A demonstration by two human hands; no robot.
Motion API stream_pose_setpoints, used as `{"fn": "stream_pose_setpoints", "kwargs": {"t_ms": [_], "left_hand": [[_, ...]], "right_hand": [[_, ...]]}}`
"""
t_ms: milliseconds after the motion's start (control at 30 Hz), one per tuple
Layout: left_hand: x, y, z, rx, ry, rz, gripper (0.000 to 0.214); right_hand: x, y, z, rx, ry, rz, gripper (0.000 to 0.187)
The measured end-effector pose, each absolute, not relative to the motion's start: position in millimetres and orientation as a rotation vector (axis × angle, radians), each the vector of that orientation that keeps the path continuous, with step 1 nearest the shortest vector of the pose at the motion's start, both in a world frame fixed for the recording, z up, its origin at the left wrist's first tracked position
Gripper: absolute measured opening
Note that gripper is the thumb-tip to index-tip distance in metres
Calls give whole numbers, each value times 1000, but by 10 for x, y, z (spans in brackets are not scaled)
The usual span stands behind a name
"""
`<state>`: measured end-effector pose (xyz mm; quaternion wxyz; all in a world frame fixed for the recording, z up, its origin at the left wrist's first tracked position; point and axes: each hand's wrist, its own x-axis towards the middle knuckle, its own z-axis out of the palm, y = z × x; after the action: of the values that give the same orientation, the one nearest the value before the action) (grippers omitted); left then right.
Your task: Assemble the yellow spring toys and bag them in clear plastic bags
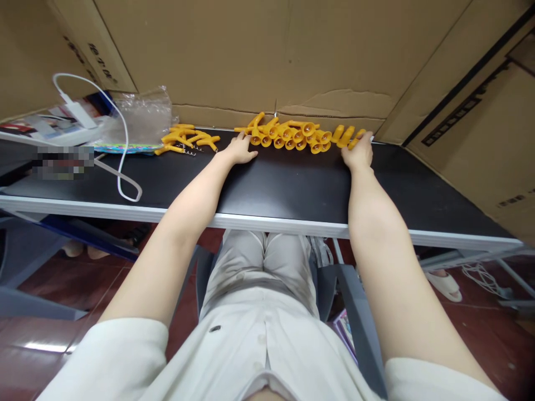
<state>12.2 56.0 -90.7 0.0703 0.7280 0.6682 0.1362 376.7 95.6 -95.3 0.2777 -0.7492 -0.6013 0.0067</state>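
Note:
Rows of yellow horn-shaped plastic pieces (288, 135) lie stacked along the back of the black table, many with their flared ends facing me. My left hand (240, 149) rests at the left end of this pile, fingers apart and thumb stretched to the right, touching the table. At the other end, my right hand (359, 151) is curled around a yellow piece (354, 140), with the thumb to its left and the fingers to its right. Two more pieces lean just left of that hand. Some fingertips are hidden.
Left of my left hand lie loose yellow branching pieces (184, 136) with dark wavy ends. A clear plastic bag (134, 120), a white cable (125, 161) and a white plug (81, 114) are farther left. Cardboard (271, 55) walls off the back and the right side.

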Motion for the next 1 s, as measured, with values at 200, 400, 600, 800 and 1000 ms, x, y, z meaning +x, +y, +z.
{"fn": "stream_pose_setpoints", "kwargs": {"t_ms": [200, 400, 600, 800, 1000], "left_hand": [[155, 480, -853, 2163, 2013, 370, 84], [138, 473, -804, 2056, 2044, 455, 87], [-86, 501, -761, 1672, 2455, 604, 84], [-267, 472, -830, 1579, 2520, 426, 73], [-356, 583, -938, 1664, 2508, 625, 66]], "right_hand": [[3760, 960, -905, -2049, -1543, 183, 59], [3770, 970, -913, -2035, -1555, 172, 41], [3821, 1015, -950, -1969, -1537, 175, 39], [3810, 983, -939, -1954, -1522, 194, 33], [3806, 968, -935, -2002, -1566, 177, 43]]}}
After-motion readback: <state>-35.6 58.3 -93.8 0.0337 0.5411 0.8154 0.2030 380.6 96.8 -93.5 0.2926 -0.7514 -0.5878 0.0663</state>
